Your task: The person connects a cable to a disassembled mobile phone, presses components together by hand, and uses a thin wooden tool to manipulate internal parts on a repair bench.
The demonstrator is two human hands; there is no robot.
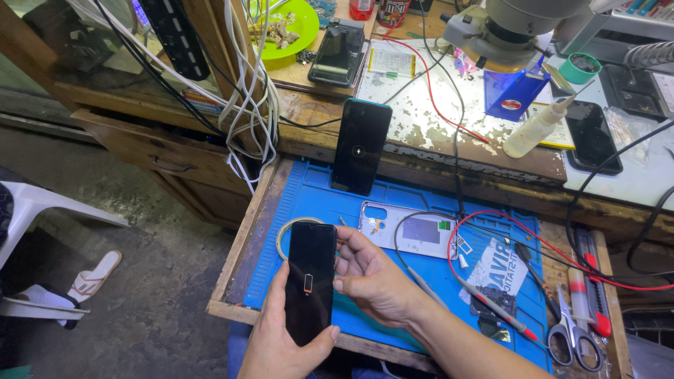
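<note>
My left hand [281, 337] grips a black smartphone [310, 281] from below and holds it upright over the blue work mat [316, 200]. Its dark screen shows a small low-battery icon. My right hand [372, 277] touches the phone's right edge with its fingers curled. A second black phone [361, 145] leans upright against the bench edge behind, with a small round icon lit on its screen. A silvery phone back cover [407, 231] lies flat on the mat beyond my right hand.
A tape roll [284, 235] lies left of the held phone. Scissors [570, 337], tweezers, a red cutter and red and black wires lie on the mat's right. A microscope [505, 28], a white squeeze bottle [535, 130] and other phones sit on the bench behind.
</note>
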